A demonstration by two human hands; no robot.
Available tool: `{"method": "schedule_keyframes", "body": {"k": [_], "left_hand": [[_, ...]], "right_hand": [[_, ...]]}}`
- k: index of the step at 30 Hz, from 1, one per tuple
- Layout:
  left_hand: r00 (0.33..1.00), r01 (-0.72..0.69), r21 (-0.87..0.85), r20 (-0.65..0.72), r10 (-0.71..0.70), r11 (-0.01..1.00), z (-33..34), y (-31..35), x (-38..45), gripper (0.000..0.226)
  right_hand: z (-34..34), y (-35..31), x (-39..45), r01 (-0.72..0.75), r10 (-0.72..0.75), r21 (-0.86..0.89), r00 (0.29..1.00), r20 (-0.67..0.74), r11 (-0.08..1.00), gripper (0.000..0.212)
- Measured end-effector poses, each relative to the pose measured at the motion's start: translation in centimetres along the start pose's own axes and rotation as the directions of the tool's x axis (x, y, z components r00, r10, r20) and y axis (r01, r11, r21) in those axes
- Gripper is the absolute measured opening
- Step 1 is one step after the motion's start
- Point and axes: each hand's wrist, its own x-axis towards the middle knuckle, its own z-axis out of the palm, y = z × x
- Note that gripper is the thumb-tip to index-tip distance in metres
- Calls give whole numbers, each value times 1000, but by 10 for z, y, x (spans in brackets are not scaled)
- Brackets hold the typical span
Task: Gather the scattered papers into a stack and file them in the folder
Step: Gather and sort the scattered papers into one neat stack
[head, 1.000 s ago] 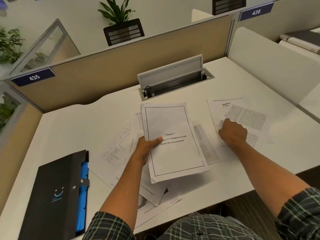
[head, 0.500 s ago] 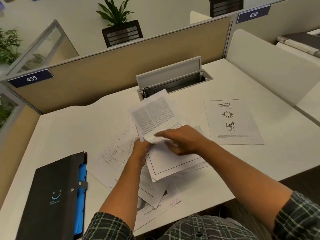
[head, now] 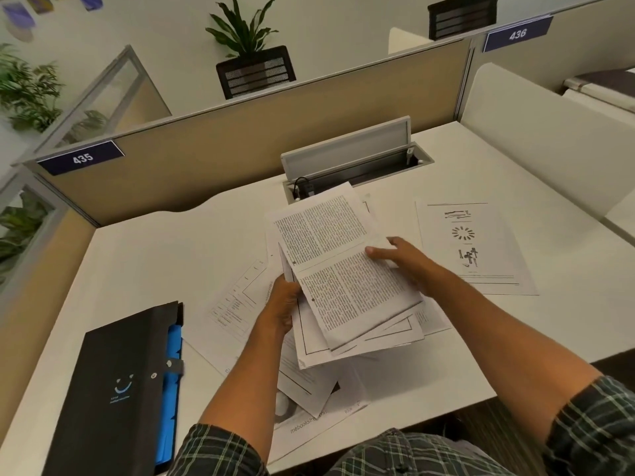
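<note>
A loose stack of papers (head: 347,290), thin white sheets with dense print on top, is held above the white desk (head: 147,255). The left hand (head: 280,305) grips its left edge; the right hand (head: 403,259) rests fairly open on its right side, thumb seemingly on top. More sheets (head: 474,245) lie flat around. The black folder (head: 113,396), rectangular with blue dividers, lies at the left.

A white laminate desk (head: 165,255) carries a closed black folder with blue dividers (head: 117,389) at its left front, loose white printed sheets (head: 237,304) scattered mid-desk, and a single diagram page (head: 481,255) to the right; a grey hinged cable hatch (head: 354,163), apparently open, sits at the rear.
</note>
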Motion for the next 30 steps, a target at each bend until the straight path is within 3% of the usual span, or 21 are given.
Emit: {"method": "schedule_keyframes", "body": {"k": [2,5,9,12,15,17,19,20,22,24,27,30], "left_hand": [[999,19,30,-38,-18,999,8,5,0,10],[995,43,115,-91,-33,992,16,9,1,32],[996,46,-174,80,-32,984,16,7,3,75],[995,36,-90,96,-28,995,14,7,3,60],[1000,25,61,-19,-23,998,7,0,7,35],[999,42,57,-33,-40,998,3,-3,8,39],[998,53,42,-39,-51,998,2,-5,8,44],[998,57,37,-43,-55,998,1,-6,8,45],[997,58,21,-54,-57,998,1,-8,8,46],[997,56,-4,-53,-56,998,0,-10,8,46],[997,53,-29,-50,-54,998,0,-13,8,45],[997,60,-37,-54,-62,998,3,-13,9,40]], "right_hand": [[2,16,0,68,-76,65,989,127,996,64],[8,26,-3,83,-87,141,996,22,987,68],[12,30,-2,121,-115,137,992,-53,983,70],[17,21,-8,143,-143,34,990,-4,989,69],[18,16,-11,148,-145,-57,988,42,987,41],[12,19,-10,135,-145,-151,988,-59,979,31],[-1,25,-6,78,-171,-384,962,-214,920,19],[-8,29,-5,-1,-169,-511,943,-286,860,23],[-20,35,-6,-238,-105,-714,911,-400,658,54],[-31,44,-9,-429,13,-765,876,-482,480,76],[-42,59,-15,-530,143,-709,836,-531,465,99],[-46,64,-19,-489,65,-751,853,-517,444,91]]}}
